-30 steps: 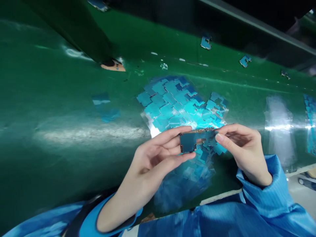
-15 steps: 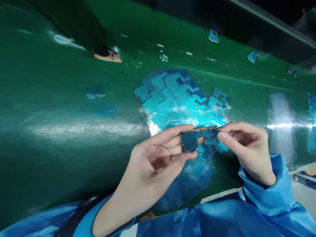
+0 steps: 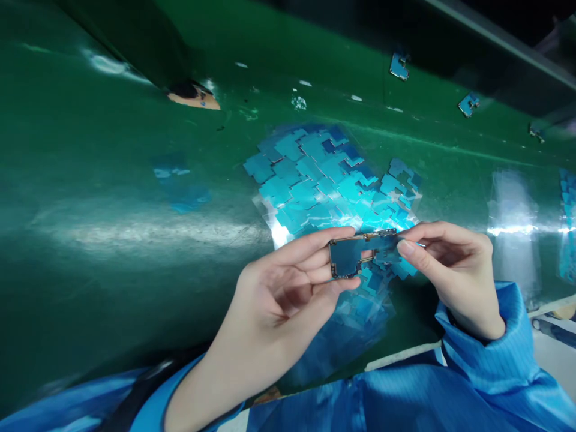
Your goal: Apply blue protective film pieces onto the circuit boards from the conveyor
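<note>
My left hand [image 3: 292,288] grips a small dark circuit board [image 3: 346,257] by its edges, between the thumb below and the fingers above and behind. The board has a blue-coated face and a notch in its lower side. At the board's right end, my right hand [image 3: 450,258] pinches with thumb and forefinger a thin blue film [image 3: 389,247] that overlaps the board. Whether the film touches the board all along cannot be made out. Beneath and beyond both hands lies a pile of shiny blue film pieces [image 3: 306,174].
Small boards lie at the back right, one [image 3: 399,66] beside another [image 3: 468,104]. A dark post [image 3: 130,42] meets the green table [image 3: 90,288] at the upper left. Clear sheets [image 3: 515,228] and more blue pieces [image 3: 567,225] are at the right.
The view has shifted slightly, so the small boards at the back appear a little further right. Both hands keep their grip, almost unmoved.
</note>
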### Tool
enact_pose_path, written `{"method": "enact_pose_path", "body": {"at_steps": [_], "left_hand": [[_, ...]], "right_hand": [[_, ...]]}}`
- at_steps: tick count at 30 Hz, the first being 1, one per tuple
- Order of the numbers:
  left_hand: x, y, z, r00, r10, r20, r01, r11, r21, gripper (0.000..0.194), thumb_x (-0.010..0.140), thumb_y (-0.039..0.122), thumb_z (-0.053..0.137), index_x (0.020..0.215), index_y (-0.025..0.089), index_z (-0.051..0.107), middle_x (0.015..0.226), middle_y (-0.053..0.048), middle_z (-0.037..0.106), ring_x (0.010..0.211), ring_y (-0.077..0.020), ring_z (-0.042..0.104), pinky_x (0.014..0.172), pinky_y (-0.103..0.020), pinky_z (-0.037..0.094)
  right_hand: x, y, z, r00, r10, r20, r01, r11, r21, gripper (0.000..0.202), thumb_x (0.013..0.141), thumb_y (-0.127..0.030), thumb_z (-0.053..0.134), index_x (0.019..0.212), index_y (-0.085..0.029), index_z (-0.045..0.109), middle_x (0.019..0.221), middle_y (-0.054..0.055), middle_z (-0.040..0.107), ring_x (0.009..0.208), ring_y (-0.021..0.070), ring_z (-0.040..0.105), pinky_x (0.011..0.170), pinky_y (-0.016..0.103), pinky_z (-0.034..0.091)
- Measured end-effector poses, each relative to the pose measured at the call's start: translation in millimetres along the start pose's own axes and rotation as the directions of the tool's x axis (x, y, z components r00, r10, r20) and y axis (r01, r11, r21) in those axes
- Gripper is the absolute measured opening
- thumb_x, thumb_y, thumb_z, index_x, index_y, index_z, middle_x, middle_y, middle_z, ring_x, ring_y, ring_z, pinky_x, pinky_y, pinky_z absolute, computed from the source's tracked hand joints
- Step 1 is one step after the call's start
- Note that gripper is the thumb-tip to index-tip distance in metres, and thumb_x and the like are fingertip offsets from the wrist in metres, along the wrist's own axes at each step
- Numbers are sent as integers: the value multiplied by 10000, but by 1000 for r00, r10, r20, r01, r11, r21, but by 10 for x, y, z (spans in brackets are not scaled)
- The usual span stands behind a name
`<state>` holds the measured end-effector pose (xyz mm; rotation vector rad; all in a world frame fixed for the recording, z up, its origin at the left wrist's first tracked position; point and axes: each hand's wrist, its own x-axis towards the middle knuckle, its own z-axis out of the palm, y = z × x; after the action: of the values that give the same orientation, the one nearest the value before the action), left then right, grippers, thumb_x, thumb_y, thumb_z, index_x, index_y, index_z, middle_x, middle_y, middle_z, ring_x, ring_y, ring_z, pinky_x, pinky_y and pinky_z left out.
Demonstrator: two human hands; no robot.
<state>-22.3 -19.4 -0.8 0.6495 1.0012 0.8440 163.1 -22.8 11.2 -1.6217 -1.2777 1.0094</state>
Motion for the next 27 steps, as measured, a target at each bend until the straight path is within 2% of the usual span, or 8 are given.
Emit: {"method": "enact_pose_path", "body": {"at_steps": [6,12,21,27], "left_hand": [[0,1,1,1000,-10,-3,10,1000,4,327,736,171,739,1055,231,702,965,-22,782,937,-247,725,789,-285,610],[-2,5,-2,1000,-17,-11,18,1000,9,328,731,178,748,1052,237,708,948,-27,784,923,-252,728,782,-287,610],[6,1,-10,999,-43,-24,43,999,2,317,723,185,746,1031,260,722,878,-17,789,898,-268,732,759,-321,614],[8,-2,0,999,-33,-24,33,999,18,297,738,203,739,1026,274,722,919,1,786,852,-234,738,760,-306,609]], "right_hand": [[-1,6,-2,1000,-8,16,7,999,35,162,708,-92,753,747,-248,734,704,-36,733,628,110,682,552,186,578],[0,13,-10,1000,2,2,-2,1000,-15,108,707,-142,768,739,-239,731,705,-17,732,608,129,679,519,215,579],[7,4,1,1000,5,12,-4,1000,-15,129,707,-121,756,736,-244,730,704,-24,731,599,124,674,506,210,579],[3,-3,-2,1000,8,18,-8,1000,-18,136,704,-104,753,732,-235,727,698,-26,727,604,118,674,513,199,579]]}}
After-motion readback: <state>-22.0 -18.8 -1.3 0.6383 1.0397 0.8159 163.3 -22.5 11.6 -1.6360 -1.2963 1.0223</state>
